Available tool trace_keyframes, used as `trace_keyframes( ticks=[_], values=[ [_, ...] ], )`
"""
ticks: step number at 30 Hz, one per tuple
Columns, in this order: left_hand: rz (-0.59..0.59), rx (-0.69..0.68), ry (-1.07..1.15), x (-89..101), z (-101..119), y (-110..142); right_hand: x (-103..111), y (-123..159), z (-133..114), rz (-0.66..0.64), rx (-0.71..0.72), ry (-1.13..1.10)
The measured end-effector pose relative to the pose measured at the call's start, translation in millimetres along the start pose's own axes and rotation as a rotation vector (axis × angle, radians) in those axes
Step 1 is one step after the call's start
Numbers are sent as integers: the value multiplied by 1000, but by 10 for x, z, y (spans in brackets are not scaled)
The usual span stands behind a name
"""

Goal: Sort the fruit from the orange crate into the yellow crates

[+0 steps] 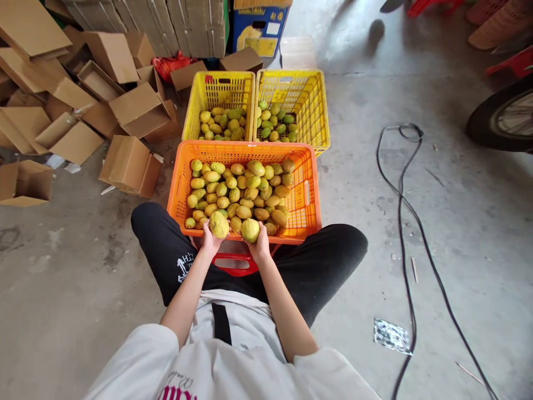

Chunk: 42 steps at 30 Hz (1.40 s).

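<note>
My left hand [213, 240] is closed around a yellow-green oval fruit [219, 224], at the near edge of an orange crate [245, 145]. Beside it, my right hand [260, 244] grips a second, similar yellow-green fruit [250, 230], the two held a little apart. Several more oval fruits [241, 182], yellow, green and brownish, lie heaped in the crate, mostly toward its left and middle. I cannot make out the exact kind of fruit. My fingers are partly hidden by the fruits they hold.
Two yellow crates [255, 105], each with some fruit, stand behind the orange one. Small cardboard boxes [129, 161] lie heaped at left. On the floor at right are a black cable [400, 194] and a silvery packet [391, 335]. A wheel [478, 125] stands at far right.
</note>
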<state>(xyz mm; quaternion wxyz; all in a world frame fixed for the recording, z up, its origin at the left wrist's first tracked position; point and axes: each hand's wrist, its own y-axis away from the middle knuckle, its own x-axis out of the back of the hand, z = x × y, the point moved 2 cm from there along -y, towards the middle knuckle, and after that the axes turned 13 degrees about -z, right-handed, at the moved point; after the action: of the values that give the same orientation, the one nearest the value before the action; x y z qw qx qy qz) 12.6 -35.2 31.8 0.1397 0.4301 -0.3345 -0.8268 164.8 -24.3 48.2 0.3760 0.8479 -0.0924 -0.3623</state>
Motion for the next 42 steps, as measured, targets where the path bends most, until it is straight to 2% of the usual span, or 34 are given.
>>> trace_keyframes(
  ticks=[3, 6, 9, 13, 21, 27, 32, 36, 42],
  values=[
    [28, 18, -2, -1, -22, -6, -13, 47, -21, -40, 71, 62],
    [-5, 41, -34, -17, -51, 9, -31, 88, -32, -100, 128, 140],
    [-67, 28, -114, -34, -75, 31, -39, 88, -23, -93, 121, 149],
    [-78, -3, -171, -44, -84, 51, -31, 66, -15, -63, 114, 136],
    [-90, 9, -45, -71, -36, 64, 23, 63, -26, -88, 5, 78],
    [-21, 53, 14, -64, -34, 62, 5, 33, -41, -109, -26, 24],
    [-73, 114, -6, -71, -45, 32, -14, 59, -78, -155, -90, -50],
    [-90, 70, 0, -65, -33, 16, -32, 87, -99, -188, -78, -84],
    [-64, 65, -16, -53, -20, 14, -33, 59, -65, -125, -73, -16]
  ],
)
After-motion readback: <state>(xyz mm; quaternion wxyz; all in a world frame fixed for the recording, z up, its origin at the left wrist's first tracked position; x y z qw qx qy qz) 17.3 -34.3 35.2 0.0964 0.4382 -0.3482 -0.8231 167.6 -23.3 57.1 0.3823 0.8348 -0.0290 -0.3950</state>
